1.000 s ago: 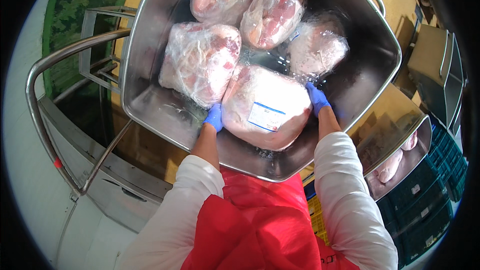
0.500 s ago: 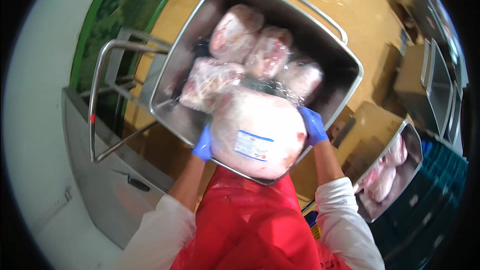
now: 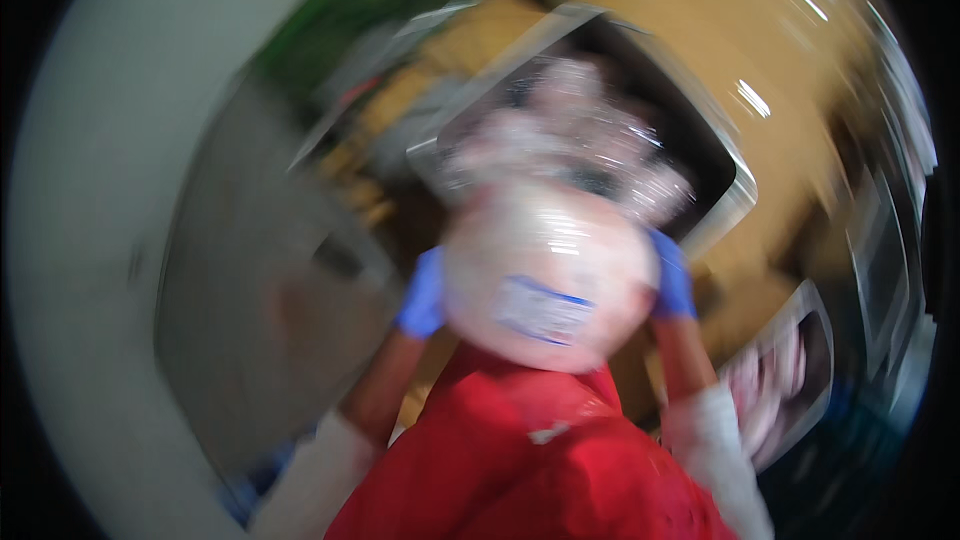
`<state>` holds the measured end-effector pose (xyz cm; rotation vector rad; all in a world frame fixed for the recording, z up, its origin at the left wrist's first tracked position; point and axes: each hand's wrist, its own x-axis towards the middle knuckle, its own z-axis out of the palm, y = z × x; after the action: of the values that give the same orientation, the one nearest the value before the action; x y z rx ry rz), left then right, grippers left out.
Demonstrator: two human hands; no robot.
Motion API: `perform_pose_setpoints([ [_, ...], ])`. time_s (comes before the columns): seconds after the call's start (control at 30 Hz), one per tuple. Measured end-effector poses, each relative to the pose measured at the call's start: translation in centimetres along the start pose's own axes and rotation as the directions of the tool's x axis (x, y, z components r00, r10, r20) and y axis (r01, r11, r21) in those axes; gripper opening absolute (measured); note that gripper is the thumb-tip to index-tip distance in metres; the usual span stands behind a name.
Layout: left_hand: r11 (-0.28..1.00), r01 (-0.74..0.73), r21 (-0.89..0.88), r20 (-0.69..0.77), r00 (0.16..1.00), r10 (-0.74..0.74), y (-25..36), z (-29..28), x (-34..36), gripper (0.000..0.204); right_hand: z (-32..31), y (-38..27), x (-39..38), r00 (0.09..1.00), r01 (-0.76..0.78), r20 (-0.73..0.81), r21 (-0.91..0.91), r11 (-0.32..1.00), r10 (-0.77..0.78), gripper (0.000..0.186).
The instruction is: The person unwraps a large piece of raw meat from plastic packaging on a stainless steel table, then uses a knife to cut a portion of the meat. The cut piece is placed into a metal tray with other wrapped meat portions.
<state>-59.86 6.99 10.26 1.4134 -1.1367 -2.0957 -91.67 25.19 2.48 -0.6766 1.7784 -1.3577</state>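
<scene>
A large, pale piece of meat wrapped in clear plastic (image 3: 550,270), with a white and blue label on its near side, is held up in front of my red apron. My left hand (image 3: 424,295), in a blue glove, grips its left side. Opposite, my right hand (image 3: 672,275), also blue-gloved, grips the right side. Both hands' fingertips are partly hidden by the meat. Just beyond it stands the deep steel tub (image 3: 740,185), with several smaller plastic-wrapped meat pieces (image 3: 570,125) inside, all smeared by motion.
At the left, a grey steel surface (image 3: 260,240) runs along the pale wall (image 3: 110,190). On the right is another steel tub (image 3: 822,360) holding pieces of meat (image 3: 770,390). The yellow floor (image 3: 690,10) shows beyond the near tub.
The large meat piece has risen away from the tub toward me, held in both hands. My view has swung, so the tub now sits farther off and the steel surface fills more of the left.
</scene>
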Motion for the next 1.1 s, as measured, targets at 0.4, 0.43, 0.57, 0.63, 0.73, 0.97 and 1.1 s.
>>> perform_pose_setpoints([
  [0.4, 0.820, -0.387, -0.422, -0.124, 0.921, 0.370, -1.8, -6.4, -0.8, 0.040, 4.0, -12.0, -3.4, 0.994, 0.095, -0.002, 0.488, 0.868, -0.108, 0.031],
  [0.43, 0.782, -0.377, -0.497, -0.119, 0.922, 0.369, -2.5, -6.0, -0.7, 0.038, 4.1, -12.0, -2.0, 0.981, 0.171, 0.017, 0.403, 0.899, -0.195, 0.028],
  [0.57, 0.705, -0.638, -0.310, -0.169, 0.766, 0.620, -4.1, -17.0, -1.1, 0.031, 16.8, -11.8, -2.5, 0.914, 0.332, 0.200, 0.134, 0.934, -0.354, 0.021],
  [0.63, 0.698, -0.716, -0.022, -0.202, 0.687, 0.698, -2.2, -20.1, -5.4, 0.033, 21.9, -14.5, -5.1, 0.714, 0.639, 0.374, -0.006, 0.769, -0.591, 0.030],
  [0.73, 0.715, -0.670, -0.197, -0.259, 0.739, 0.622, -0.7, -24.2, -9.6, 0.037, 26.6, -17.6, -8.5, 0.506, 0.790, 0.554, 0.009, 0.613, -0.661, 0.046],
  [0.97, 0.720, -0.586, -0.372, -0.474, 0.787, 0.395, -2.3, -27.8, -16.3, 0.053, 31.0, -15.0, -9.9, 0.322, 0.754, 0.799, 0.108, 0.647, -0.508, 0.082],
  [1.1, 0.768, -0.524, -0.367, -0.642, 0.740, 0.198, -6.0, -23.9, -19.9, 0.067, 33.9, -14.6, -11.0, 0.031, 0.780, 0.837, 0.321, 0.538, -0.546, 0.093],
])
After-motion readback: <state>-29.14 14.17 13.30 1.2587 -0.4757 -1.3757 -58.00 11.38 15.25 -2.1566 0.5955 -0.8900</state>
